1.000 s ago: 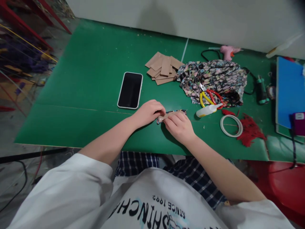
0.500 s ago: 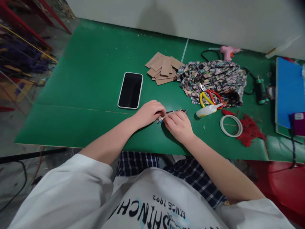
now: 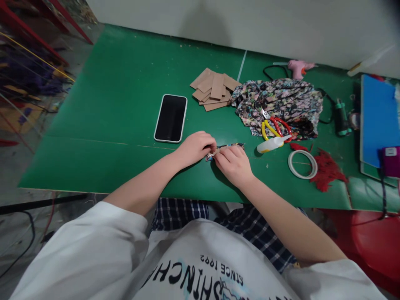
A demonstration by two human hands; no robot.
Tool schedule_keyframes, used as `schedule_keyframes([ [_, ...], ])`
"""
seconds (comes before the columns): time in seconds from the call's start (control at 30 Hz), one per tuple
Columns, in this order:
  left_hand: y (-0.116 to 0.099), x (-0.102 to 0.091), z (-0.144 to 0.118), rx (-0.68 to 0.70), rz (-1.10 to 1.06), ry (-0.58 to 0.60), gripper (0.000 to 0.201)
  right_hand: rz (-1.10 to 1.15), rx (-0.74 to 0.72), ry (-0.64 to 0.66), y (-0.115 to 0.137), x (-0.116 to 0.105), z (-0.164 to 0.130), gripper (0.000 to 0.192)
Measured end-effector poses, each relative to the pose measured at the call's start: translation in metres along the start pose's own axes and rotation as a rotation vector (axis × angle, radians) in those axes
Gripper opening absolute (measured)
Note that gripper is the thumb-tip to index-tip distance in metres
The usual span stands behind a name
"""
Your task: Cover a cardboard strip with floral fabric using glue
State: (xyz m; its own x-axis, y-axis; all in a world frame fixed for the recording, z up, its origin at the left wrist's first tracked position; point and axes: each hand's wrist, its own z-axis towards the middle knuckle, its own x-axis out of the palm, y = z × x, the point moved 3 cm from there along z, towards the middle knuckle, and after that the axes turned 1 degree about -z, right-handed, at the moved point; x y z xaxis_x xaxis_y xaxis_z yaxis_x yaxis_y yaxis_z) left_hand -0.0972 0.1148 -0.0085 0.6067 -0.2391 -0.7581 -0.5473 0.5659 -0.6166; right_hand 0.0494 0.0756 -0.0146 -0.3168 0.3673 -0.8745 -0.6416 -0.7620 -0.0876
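A small piece of patterned fabric (image 3: 209, 157) lies near the front of the green table (image 3: 93, 121), mostly covered by my fingers. My left hand (image 3: 199, 146) pinches its left end with bent fingertips. From the other side, my right hand (image 3: 233, 163) presses its closed fingers onto the same piece. Part of the fabric shows beyond the right knuckles as a narrow dark multicoloured strip. A pale edge is visible between the two hands. The fingertips themselves are partly hidden.
A phone (image 3: 171, 118) lies left of centre, with brown cardboard pieces (image 3: 217, 86) behind. Rightward are crumpled floral cloth (image 3: 281, 98), red-and-yellow-handled pliers (image 3: 277, 125), a white squeeze bottle (image 3: 272, 144), a tape roll (image 3: 290, 166), red scraps (image 3: 328, 168), and a pink glue gun (image 3: 299, 68).
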Motion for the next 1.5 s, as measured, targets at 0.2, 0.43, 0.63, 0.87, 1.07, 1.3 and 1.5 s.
schedule_keyframes([
  [0.2,0.000,0.001,0.001,-0.001,-0.003,0.004,0.017,-0.022,0.014,-0.007,0.000,0.000,0.000,0.010],
  [0.43,-0.005,-0.007,-0.004,-0.005,0.012,0.065,0.013,-0.020,0.026,-0.013,0.001,-0.001,0.002,0.014],
  [0.63,-0.013,-0.012,-0.015,0.050,0.097,0.204,0.043,-0.014,0.041,0.011,-0.001,0.000,0.001,0.014],
  [0.87,-0.014,-0.005,-0.017,0.048,0.168,0.190,0.032,-0.005,0.037,-0.006,-0.001,0.000,0.000,0.016],
  [1.07,-0.014,-0.006,-0.016,0.037,0.142,0.172,0.028,0.003,0.051,0.029,-0.001,0.001,0.000,0.018],
  [1.3,-0.012,-0.006,-0.015,-0.005,0.094,0.162,0.027,-0.019,0.051,0.023,-0.001,0.001,0.000,0.018],
  [1.5,-0.012,-0.005,-0.016,-0.026,0.082,0.167,0.028,-0.038,0.094,-0.020,-0.004,-0.003,0.001,0.013],
])
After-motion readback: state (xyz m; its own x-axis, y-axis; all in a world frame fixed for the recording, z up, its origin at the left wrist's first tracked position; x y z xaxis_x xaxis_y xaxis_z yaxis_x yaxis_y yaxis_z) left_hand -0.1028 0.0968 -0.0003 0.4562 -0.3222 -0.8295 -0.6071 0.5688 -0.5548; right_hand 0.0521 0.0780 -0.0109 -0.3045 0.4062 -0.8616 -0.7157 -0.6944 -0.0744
